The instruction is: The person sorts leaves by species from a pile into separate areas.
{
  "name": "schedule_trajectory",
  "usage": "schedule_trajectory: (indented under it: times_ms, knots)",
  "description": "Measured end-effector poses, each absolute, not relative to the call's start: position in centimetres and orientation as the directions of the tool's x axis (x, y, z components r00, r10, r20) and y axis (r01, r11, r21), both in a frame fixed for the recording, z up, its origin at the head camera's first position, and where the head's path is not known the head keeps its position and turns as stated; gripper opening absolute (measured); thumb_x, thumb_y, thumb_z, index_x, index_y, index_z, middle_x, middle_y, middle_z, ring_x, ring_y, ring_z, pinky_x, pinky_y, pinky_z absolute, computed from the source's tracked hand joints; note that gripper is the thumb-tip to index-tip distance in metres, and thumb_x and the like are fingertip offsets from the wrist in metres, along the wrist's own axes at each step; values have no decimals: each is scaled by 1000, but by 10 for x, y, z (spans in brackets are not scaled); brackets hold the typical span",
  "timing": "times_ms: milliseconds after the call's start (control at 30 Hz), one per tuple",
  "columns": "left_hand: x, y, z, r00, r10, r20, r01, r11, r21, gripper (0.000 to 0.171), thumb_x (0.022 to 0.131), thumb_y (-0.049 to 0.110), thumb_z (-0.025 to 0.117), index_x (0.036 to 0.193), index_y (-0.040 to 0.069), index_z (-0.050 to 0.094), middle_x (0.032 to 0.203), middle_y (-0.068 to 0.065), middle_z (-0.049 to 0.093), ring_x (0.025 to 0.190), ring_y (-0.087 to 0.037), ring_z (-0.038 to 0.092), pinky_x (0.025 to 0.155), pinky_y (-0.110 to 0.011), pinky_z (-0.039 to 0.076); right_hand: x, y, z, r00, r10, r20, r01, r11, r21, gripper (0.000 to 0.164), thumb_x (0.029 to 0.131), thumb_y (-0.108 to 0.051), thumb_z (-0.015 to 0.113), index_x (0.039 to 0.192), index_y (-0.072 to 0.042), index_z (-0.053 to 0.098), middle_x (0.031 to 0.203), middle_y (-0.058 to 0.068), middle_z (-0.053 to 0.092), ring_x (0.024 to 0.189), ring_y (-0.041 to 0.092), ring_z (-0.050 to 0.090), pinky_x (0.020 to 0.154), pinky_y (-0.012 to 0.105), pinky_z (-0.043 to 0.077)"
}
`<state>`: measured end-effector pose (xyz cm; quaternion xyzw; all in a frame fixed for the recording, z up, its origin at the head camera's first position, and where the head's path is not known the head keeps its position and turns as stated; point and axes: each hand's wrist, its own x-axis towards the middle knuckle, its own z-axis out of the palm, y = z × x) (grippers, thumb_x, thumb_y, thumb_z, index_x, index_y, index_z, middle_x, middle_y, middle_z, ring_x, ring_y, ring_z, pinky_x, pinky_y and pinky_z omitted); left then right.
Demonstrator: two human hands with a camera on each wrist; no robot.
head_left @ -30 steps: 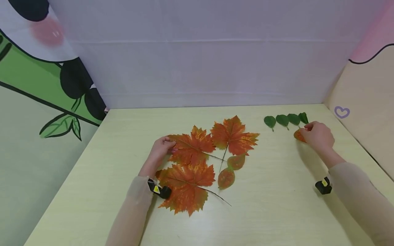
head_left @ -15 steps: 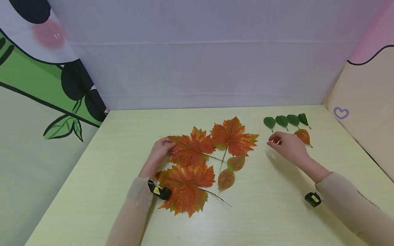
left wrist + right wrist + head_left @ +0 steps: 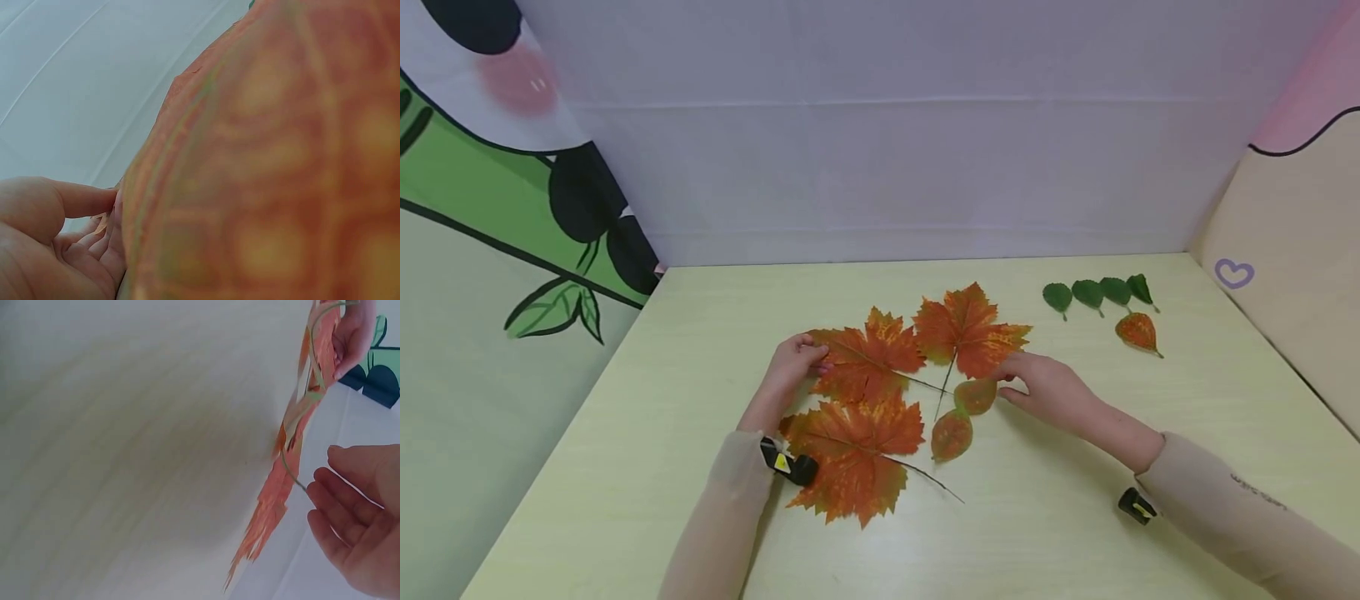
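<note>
Three large orange maple leaves lie on the table: an upper-left one (image 3: 868,358), a lower one (image 3: 850,450) and a right one (image 3: 966,329). My left hand (image 3: 792,360) pinches the upper-left leaf's outer edge between thumb and fingers. In the left wrist view a blurred orange leaf (image 3: 269,156) fills the right side beside that hand (image 3: 62,237). Below the right maple leaf are two small orange-green leaves, an upper (image 3: 976,397) and a lower (image 3: 952,435). My right hand (image 3: 1052,390) has its fingertips right at the upper small leaf, thumb and fingers apart (image 3: 334,506).
Toward the back right, several small green leaves (image 3: 1087,293) form a row, with one small orange leaf (image 3: 1138,332) below them. A pale cloth wall (image 3: 880,183) rises behind the table (image 3: 1045,525). Black wrist cameras hang at both sleeves.
My right hand has let go of the small orange leaf under the green row and moved left to the upper small orange-green leaf. The left hand stays at the same maple leaf.
</note>
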<state>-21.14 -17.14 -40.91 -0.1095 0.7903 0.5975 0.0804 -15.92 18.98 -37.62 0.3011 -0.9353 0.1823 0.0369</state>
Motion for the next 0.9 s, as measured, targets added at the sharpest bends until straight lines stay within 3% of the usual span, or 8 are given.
schedule_trajectory:
  times_ms: [167, 333, 500, 633, 900]
  knots:
    - [-211, -173, -410, -964, -74, -256, -267, 243, 933, 17, 92, 12, 52, 100, 4, 40, 80, -3, 56, 62, -8, 61, 64, -21, 50, -157, 178, -381, -762, -628, 161, -645, 710, -282, 23, 77, -16, 72, 99, -10, 67, 93, 0, 65, 90, 19, 61, 78, 36, 49]
    - [-211, -173, -411, -966, -68, -250, -259, 241, 935, 16, 92, 12, 52, 99, 4, 40, 78, -2, 56, 61, -8, 61, 64, -22, 51, -160, 171, -387, -741, -654, 152, -670, 704, -238, 32, 73, -22, 75, 100, -9, 66, 94, 1, 65, 87, 18, 59, 77, 35, 49]
    - [-212, -171, -412, -966, -70, -250, -259, 254, 932, 16, 92, 13, 52, 98, 5, 41, 79, -3, 57, 62, -9, 61, 65, -22, 51, -162, 169, -392, -744, -654, 138, -668, 721, -183, 35, 72, -22, 75, 103, -9, 66, 98, 3, 66, 92, 21, 60, 86, 44, 43]
    - [-212, -171, -412, -964, -76, -255, -266, 251, 931, 16, 92, 13, 52, 99, 5, 41, 79, -3, 57, 62, -9, 61, 65, -22, 51, -163, 169, -393, -737, -660, 149, -676, 723, -142, 34, 74, -22, 74, 103, -9, 66, 99, 3, 66, 95, 22, 60, 92, 50, 37]
    - [-213, -171, -412, -966, -75, -248, -259, 247, 934, 16, 92, 13, 52, 99, 5, 40, 77, -2, 56, 61, -8, 61, 64, -22, 51, -166, 168, -391, -727, -660, 188, -685, 714, -141, 16, 81, -16, 66, 96, -9, 68, 92, 1, 68, 89, 21, 63, 90, 48, 39]
